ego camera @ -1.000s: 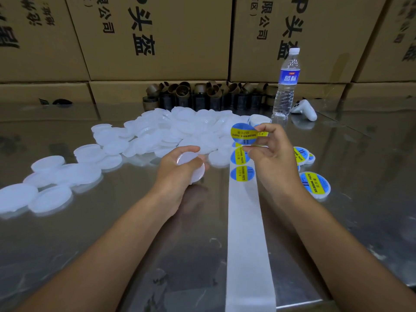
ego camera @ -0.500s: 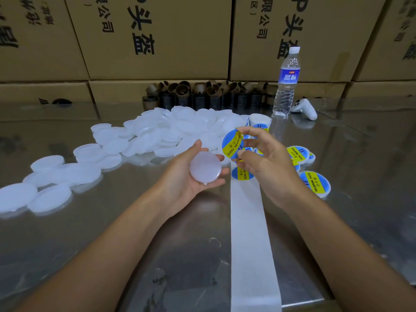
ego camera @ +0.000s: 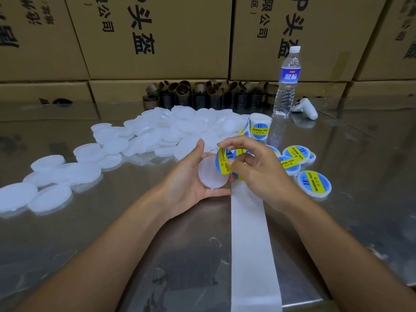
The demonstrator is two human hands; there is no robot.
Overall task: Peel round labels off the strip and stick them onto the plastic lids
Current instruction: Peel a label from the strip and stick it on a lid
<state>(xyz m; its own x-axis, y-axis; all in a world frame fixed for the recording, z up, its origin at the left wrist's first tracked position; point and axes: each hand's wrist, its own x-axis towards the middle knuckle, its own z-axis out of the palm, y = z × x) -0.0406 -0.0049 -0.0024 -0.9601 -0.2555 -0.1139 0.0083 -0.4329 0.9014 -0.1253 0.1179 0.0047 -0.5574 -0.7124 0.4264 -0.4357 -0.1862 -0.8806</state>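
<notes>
- White strip (ego camera: 249, 244) is nearest me, running up the steel table (ego camera: 67, 255) to my hands. It is bare backing as far as my right hand.
- My left hand (ego camera: 186, 183) cups one blank lid (ego camera: 209, 176), fingers curled under it and thumb at its far rim.
- My right hand (ego camera: 263, 174) pinches a peeled label (ego camera: 221, 163) by its edge, fingertips closed on it. The label is tilted, its lower edge at the lid's right side, not laid flat yet.
- Step in hand, I'd say: seat the label on the lid and press it down.
- Just right of that hand are the done lids (ego camera: 314, 184), about five that I can count.
- Behind them is the roll (ego camera: 260, 127), with more labels on it.
- Far left is the pile (ego camera: 157, 136) of blanks, dozens of them.
- Progress looks early: a handful done, most left.
- At the back, a bottle (ego camera: 287, 91) stands against the boxes (ego camera: 157, 41).
</notes>
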